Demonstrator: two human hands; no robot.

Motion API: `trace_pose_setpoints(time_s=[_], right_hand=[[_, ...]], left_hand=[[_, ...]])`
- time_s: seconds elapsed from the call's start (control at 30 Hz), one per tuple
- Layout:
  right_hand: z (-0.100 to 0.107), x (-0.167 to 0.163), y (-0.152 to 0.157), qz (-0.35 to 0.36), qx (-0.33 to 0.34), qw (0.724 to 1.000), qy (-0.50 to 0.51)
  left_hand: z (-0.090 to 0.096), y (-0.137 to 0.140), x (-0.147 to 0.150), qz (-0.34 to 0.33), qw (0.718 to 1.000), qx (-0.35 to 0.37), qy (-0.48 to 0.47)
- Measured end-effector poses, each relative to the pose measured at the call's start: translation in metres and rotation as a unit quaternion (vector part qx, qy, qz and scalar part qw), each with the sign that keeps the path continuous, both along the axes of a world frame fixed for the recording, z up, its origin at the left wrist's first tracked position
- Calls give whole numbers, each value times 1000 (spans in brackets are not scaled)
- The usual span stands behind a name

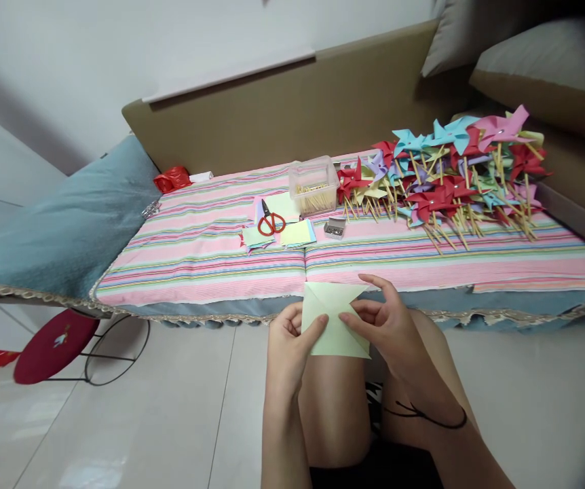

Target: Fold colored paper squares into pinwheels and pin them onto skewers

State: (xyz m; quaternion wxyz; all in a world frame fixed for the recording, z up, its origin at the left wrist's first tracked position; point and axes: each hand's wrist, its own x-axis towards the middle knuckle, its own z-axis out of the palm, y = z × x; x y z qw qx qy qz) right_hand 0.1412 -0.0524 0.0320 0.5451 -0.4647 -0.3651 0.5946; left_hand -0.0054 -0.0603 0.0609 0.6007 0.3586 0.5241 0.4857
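A pale green square of paper [330,339] is held over my lap, with crease lines running across it. My left hand [292,333] grips its left edge, thumb on top and fingers behind. At the right side my right hand [384,326] pinches the sheet, its thumb near the middle and its index finger raised away. The right side of the sheet looks folded or cut inward; I cannot tell which. Beyond the paper, red-handled scissors [271,224] lie on stacks of coloured paper squares [296,233]. A small open box of metal pins [334,228] stands beside them.
A clear plastic tub [314,183] of wooden sticks stands behind the paper. Many paper pinwheels [435,197] are piled at the right on the striped cloth [195,244]. A red bag [172,179] lies far left; a round red stool [55,346] stands on the floor.
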Motion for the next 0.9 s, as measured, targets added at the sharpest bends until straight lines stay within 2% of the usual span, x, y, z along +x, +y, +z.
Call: trace_pose_setpoints(time_s=[0.43, 0.6, 0.7, 0.9], right_hand=[[6, -1, -2, 25, -44, 998, 34], [0, -1, 0, 29, -53, 997, 42], [-4, -1, 1, 28, -52, 998, 32], [-6, -1, 2, 19, -41, 999, -6]], left_hand=[[-7, 2, 0, 40, 997, 40, -58], [-14, 4, -1, 64, 993, 40, -93], [-13, 4, -1, 51, 993, 62, -82], [-4, 2, -3, -33, 990, 130, -38]])
